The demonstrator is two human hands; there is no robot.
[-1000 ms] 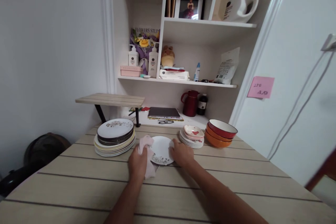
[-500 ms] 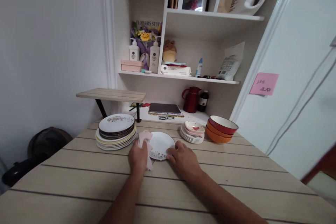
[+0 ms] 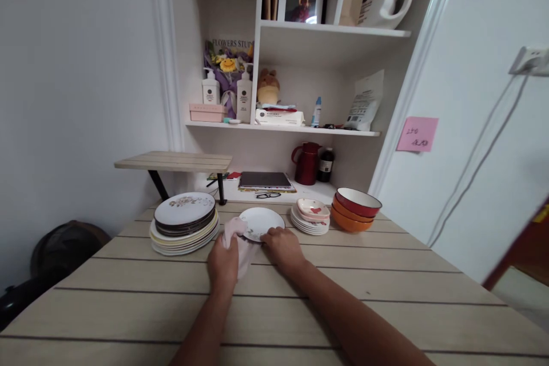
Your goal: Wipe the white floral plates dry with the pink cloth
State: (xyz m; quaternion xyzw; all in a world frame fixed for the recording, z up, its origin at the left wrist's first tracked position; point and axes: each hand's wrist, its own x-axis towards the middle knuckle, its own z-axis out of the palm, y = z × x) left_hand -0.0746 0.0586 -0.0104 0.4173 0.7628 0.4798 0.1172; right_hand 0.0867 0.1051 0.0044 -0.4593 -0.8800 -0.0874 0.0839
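A single white plate [image 3: 261,221] with a flower pattern is lying near the middle of the table's [image 3: 128,309] far edge, apart from every stack. The left hand [image 3: 223,260] is gripping a pale pink cloth [image 3: 245,251], bunched in its closed fingers and hanging by the plate's left rim. The right hand [image 3: 283,247] is resting bent fingers at the near right rim — whether it is pinching the plate or only steadying it, I cannot tell.

The work on this plate is probably under way rather than finished: both hands are working close about it, and it is not yet sitting on any stack.

Outward from there, a tall stack of plates [image 3: 184,210] is standing toward the far left corner, its top one bearing a similar pattern. On the right, small plates [image 3: 309,229] are carrying a red-marked dish [image 3: 313,209], and beside them nested bowls [image 3: 351,220] — red over orange — are standing toward the far right corner. These piles are looking orderly, but nothing is showing which pieces are done and which are waiting, so only this plate's share is surely remaining. Beyond the far edge, glasses [image 3: 268,195] and a closed laptop [image 3: 265,179] are lying untouched.
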